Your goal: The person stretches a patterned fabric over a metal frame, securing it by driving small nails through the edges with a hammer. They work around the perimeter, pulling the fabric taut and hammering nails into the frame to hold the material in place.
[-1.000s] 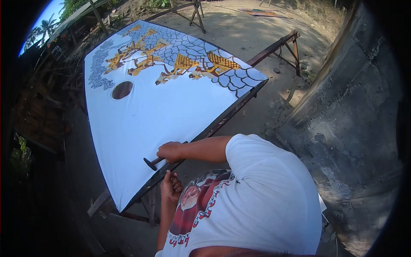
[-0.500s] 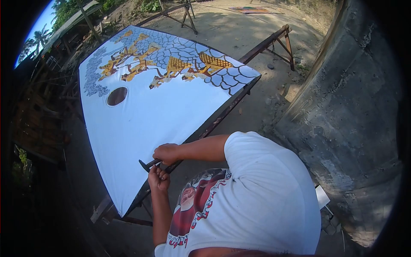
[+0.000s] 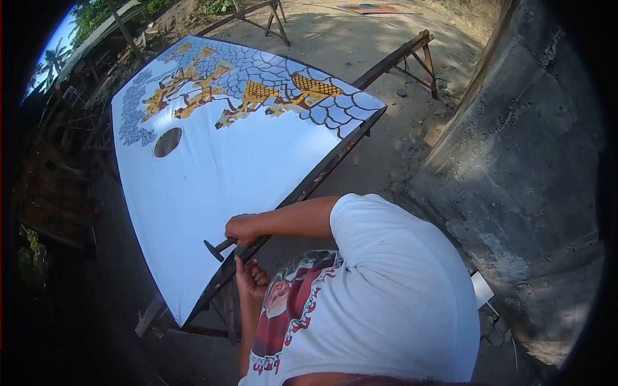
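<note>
A large white cloth (image 3: 212, 186) is stretched over a dark frame, with yellow figures and a dark line pattern in its upper part and an oval hole at the left. My right hand (image 3: 242, 229) is wrapped round the handle of a hammer (image 3: 219, 248), whose head lies over the cloth near the frame's near edge. Just below it, my left hand (image 3: 252, 278) is beside the frame edge, fingers curled and thumb raised at the edge. Whether it holds something small cannot be made out.
A rusty trestle (image 3: 421, 61) supports the frame's bar at the upper right. A grey concrete wall (image 3: 521, 161) rises on the right. Another metal stand (image 3: 277, 22) is at the top, and a wooden support (image 3: 151, 315) stands at the lower left.
My left hand has moved right and down along the frame's edge. My right hand and the hammer have shifted slightly left. The view has shifted a little.
</note>
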Demonstrator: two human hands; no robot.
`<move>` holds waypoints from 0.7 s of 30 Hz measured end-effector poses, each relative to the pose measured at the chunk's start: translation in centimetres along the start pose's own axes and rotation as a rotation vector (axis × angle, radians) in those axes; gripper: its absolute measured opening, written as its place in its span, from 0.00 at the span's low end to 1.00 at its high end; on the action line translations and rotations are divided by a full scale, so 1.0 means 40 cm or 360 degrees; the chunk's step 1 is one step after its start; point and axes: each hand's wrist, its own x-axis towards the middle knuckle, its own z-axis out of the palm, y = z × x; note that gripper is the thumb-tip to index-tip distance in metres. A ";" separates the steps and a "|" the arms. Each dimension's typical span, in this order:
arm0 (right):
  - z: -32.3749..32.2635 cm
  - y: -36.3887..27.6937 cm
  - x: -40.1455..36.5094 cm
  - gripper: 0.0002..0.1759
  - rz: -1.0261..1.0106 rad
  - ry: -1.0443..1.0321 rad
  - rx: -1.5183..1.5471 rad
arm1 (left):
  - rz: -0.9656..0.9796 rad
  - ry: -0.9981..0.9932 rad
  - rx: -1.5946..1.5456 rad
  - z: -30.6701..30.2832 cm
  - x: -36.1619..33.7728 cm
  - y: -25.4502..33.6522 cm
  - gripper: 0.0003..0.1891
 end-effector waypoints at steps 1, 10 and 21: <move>0.004 0.006 0.010 0.09 0.0002 -0.0007 0.0008 | -0.0007 0.0007 -0.0004 0.003 0.008 0.016 0.29; 0.036 0.011 0.019 0.13 -0.0019 -0.0308 0.0047 | -0.0199 0.0254 -0.0332 0.006 0.076 0.060 0.33; 0.008 -0.052 -0.039 0.12 -0.0033 -0.0289 -0.0087 | 0.0084 0.0259 0.0090 -0.013 0.096 0.027 0.20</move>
